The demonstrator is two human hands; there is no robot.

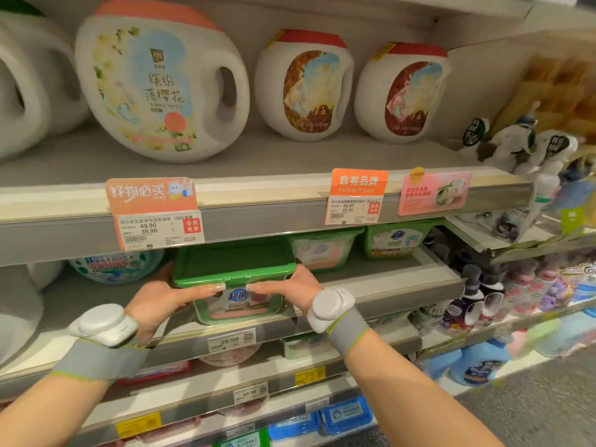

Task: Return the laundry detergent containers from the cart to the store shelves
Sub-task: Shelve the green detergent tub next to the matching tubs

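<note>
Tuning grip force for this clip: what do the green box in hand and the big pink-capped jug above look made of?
Green box: looks like rigid moulded plastic, glossy opaque green lid with a see-through front wall; the contents and label show through it. Both hands, left hand and right hand, hold it.

Pink-capped jug: likely blow-moulded plastic, white and smooth with a moulded-through handle; its label looks like printed film.

Green-lidded detergent box (234, 279) held from both sides, left hand (159, 301) and right hand (292, 287) gripping its lid edges, thumbs along the front rim, base at the front lip of the middle shelf (403, 285). Two similar green boxes (325, 250) further back on the right. White jugs (161, 82) lined up on the upper shelf, price tags (159, 229) hanging below.
</note>
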